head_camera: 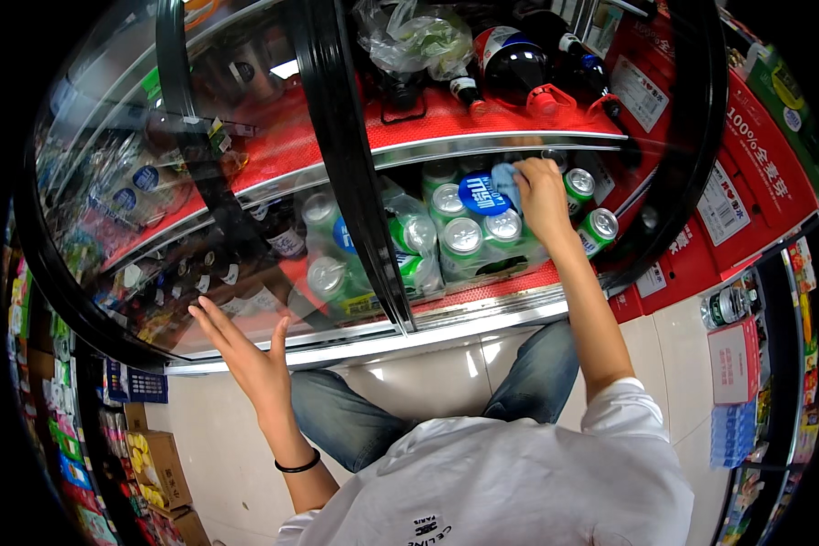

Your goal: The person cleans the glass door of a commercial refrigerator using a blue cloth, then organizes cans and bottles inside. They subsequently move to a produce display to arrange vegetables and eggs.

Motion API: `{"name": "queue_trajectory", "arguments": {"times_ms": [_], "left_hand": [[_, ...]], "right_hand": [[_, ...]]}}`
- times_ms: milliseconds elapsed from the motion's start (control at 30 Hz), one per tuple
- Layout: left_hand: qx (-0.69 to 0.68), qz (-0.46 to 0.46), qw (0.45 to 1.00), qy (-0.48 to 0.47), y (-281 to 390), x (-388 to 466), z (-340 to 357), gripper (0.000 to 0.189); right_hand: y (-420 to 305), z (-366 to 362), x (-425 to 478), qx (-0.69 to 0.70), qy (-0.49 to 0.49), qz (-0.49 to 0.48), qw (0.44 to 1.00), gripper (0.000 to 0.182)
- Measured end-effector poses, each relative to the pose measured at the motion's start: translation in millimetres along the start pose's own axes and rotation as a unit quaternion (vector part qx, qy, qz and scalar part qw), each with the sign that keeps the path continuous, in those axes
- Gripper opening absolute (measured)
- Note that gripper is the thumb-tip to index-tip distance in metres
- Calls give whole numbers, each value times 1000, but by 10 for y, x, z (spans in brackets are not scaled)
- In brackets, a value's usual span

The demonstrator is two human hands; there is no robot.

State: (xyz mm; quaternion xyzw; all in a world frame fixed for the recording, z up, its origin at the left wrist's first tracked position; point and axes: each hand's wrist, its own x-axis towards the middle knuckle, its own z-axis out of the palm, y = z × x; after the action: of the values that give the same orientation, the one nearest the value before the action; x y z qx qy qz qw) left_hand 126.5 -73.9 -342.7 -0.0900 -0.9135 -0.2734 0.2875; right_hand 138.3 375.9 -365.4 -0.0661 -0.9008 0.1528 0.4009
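Observation:
My right hand [543, 194] pinches a crumpled light-blue cloth [507, 183] inside the glass-fronted display cooler. The cloth is just above a shrink-wrapped pack of green drink cans [462, 235] that bears a round blue label [483, 193]. To the right of my wrist, loose green cans [597, 228] stand on the red shelf lining [478, 294]. My left hand [249, 372], fingers spread and holding nothing, is at the lower part of the sliding glass door [266, 225]; whether it touches the glass I cannot tell.
Large dark bottles [515, 61] lie on the upper shelf beside a plastic bag of greens [423, 37]. A black door frame [341, 157] crosses the opening. Red cartons [751, 150] are stacked at the right. Dark bottles [211, 266] fill the lower left. A cardboard box [160, 467] stands at the floor's left.

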Motion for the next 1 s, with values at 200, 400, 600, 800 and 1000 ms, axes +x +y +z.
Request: {"name": "queue_trajectory", "arguments": {"times_ms": [200,400,600,800,1000], "left_hand": [[1,1,1000,-4,19,7,-8,110],[-5,-3,1000,0,-41,-10,-12,107],[-11,-1,1000,-5,-57,-15,15,106],[-27,-3,1000,-4,-71,-38,63,106],[7,13,1000,5,-118,-33,64,104]], "right_hand": [[-344,602,110,-62,-72,8,995,16],[-867,132,-251,213,-194,-115,951,31],[-612,-409,-475,198,-119,6,973,30],[-226,-378,-674,45,78,122,988,31],[-1030,64,-822,86,42,42,994,35]]}}
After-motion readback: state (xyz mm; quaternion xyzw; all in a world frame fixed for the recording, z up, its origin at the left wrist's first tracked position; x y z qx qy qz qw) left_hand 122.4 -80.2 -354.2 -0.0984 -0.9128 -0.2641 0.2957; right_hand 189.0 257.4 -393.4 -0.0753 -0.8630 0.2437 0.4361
